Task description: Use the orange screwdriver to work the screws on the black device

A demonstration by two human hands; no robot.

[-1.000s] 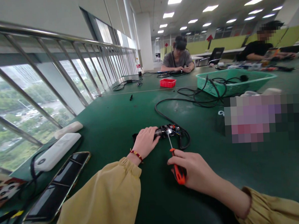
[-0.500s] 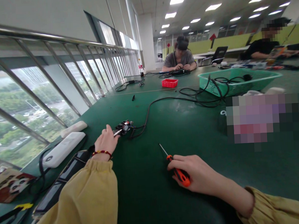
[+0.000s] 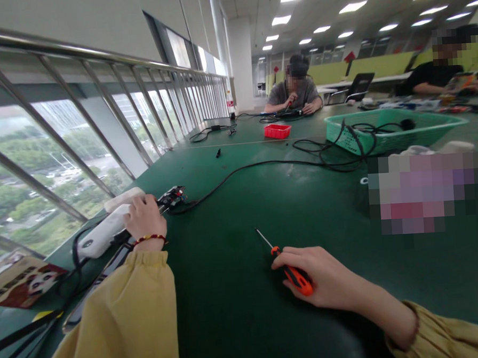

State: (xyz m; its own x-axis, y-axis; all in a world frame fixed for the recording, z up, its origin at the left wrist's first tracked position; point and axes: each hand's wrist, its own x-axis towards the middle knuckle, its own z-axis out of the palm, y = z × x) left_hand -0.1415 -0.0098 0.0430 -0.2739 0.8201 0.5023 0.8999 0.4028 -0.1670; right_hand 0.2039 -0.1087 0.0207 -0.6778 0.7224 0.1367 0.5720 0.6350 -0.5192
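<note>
Dragged left since a second ago, the wired module (image 3: 171,196) now sits beside the power bank (image 3: 101,231), pinched in your curled left hand (image 3: 145,218); keep its cable (image 3: 238,171) slack and your right hand (image 3: 324,281), gripping the screwdriver (image 3: 285,262), resting on the bench (image 3: 237,296).

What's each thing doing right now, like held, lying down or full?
left hand: closed on the circuit board.
circuit board: held at one end, cable attached.
right hand: closed on the screwdriver.
screwdriver: held low, tip pointing away.
black cable: lying across the table.
green basket: upright, cables inside.
red tray: upright, contents hidden.
</note>
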